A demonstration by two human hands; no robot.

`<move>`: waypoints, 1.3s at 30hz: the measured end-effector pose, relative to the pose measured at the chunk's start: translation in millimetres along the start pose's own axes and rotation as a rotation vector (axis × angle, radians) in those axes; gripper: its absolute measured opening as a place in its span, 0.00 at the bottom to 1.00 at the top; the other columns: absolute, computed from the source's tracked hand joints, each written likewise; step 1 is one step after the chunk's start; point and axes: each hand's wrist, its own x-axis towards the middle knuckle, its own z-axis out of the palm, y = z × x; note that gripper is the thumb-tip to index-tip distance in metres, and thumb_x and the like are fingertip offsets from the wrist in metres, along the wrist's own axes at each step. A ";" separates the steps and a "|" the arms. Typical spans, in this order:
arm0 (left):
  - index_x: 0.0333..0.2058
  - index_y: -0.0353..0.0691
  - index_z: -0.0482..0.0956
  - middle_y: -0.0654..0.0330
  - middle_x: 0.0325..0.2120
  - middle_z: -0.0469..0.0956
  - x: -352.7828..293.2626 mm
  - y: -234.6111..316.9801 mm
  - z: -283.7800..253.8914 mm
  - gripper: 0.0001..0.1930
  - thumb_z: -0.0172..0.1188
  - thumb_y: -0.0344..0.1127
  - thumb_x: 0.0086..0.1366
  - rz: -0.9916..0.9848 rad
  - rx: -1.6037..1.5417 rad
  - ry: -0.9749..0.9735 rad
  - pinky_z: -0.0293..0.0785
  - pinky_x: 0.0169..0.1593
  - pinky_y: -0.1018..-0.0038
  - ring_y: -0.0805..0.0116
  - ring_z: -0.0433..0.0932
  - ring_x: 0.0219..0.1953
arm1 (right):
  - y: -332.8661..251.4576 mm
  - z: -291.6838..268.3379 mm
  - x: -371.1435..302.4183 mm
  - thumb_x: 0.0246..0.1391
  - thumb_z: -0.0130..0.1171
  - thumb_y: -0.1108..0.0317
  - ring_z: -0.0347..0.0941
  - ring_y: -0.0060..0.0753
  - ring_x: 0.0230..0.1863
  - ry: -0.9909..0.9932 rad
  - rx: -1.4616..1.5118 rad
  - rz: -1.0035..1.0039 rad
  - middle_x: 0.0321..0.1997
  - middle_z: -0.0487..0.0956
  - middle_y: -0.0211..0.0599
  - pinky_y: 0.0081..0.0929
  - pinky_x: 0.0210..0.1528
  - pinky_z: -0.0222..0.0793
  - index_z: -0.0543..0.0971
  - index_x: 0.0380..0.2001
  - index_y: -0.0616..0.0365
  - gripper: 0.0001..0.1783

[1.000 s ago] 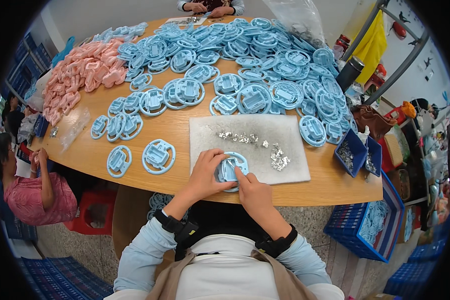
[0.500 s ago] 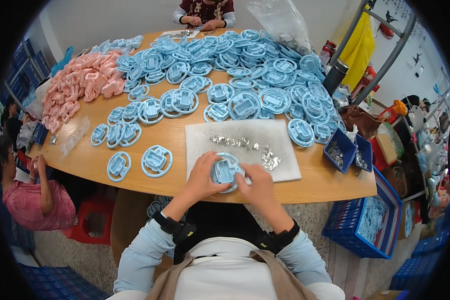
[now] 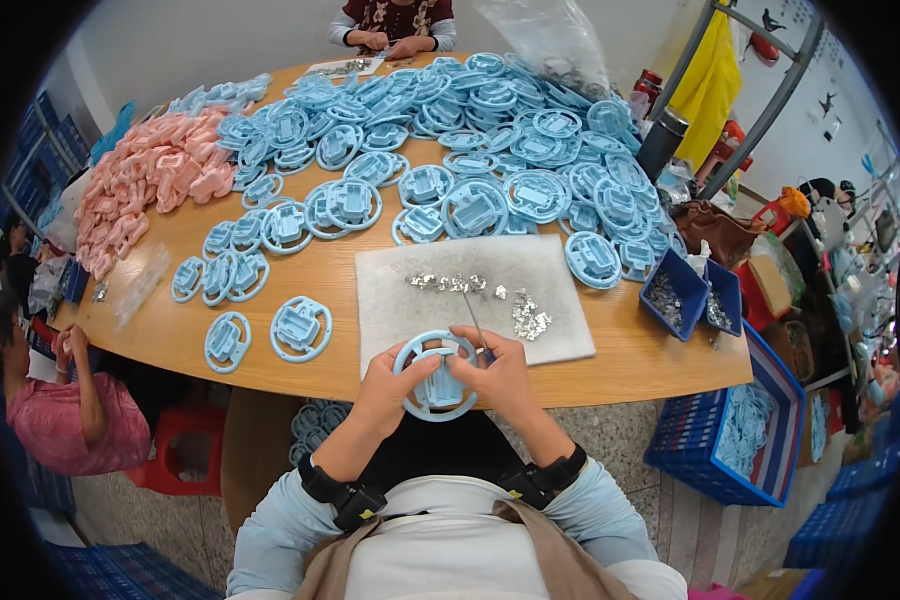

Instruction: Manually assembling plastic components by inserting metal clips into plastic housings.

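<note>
A light-blue, round plastic steering-wheel-shaped part is held between my two hands, tilted, just off the table's front edge. My left hand grips its left rim, with the thumb on the middle. On the right side my right hand is closed, its thumb also at the middle of the part. A thin metal rod-like tool with a dark end sticks up from the right hand's fingers; its exact kind cannot be made out. Beyond the hands lies a white pad with small shiny metal pieces on it.
Similar blue parts lie at left and heap up across the back. Pink plastic parts form a pile at far left. Blue bins stand at the right edge; a blue crate is below. Other people sit left and opposite.
The blue part has come nearer to my body and now tilts, off the pad's front edge. The thin tool now shows at my right hand. The view has shifted slightly.
</note>
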 end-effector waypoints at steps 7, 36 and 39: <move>0.45 0.34 0.75 0.59 0.37 0.78 -5.8 1.4 6.1 0.19 0.65 0.38 0.57 -0.112 -0.121 0.054 0.73 0.39 0.78 0.74 0.77 0.36 | 3.5 1.6 -1.0 0.40 0.65 0.68 0.71 0.18 0.33 0.031 -0.037 -0.033 0.32 0.79 0.33 0.18 0.35 0.67 0.79 0.44 0.64 0.24; 0.40 0.35 0.76 0.61 0.34 0.78 -22.7 21.4 -29.8 0.14 0.60 0.40 0.61 -0.362 0.502 -0.278 0.73 0.39 0.79 0.74 0.77 0.35 | 25.1 -73.5 97.8 0.41 0.58 0.71 0.74 0.50 0.32 0.184 -0.833 -0.250 0.28 0.77 0.48 0.40 0.37 0.70 0.77 0.23 0.62 0.06; 0.34 0.34 0.79 0.61 0.31 0.79 -17.2 30.0 -36.7 0.12 0.62 0.39 0.60 -0.147 0.766 -0.271 0.74 0.34 0.81 0.76 0.77 0.30 | 25.0 -56.5 83.7 0.41 0.57 0.71 0.74 0.51 0.32 0.140 -0.897 -0.307 0.28 0.77 0.49 0.41 0.36 0.70 0.77 0.23 0.61 0.05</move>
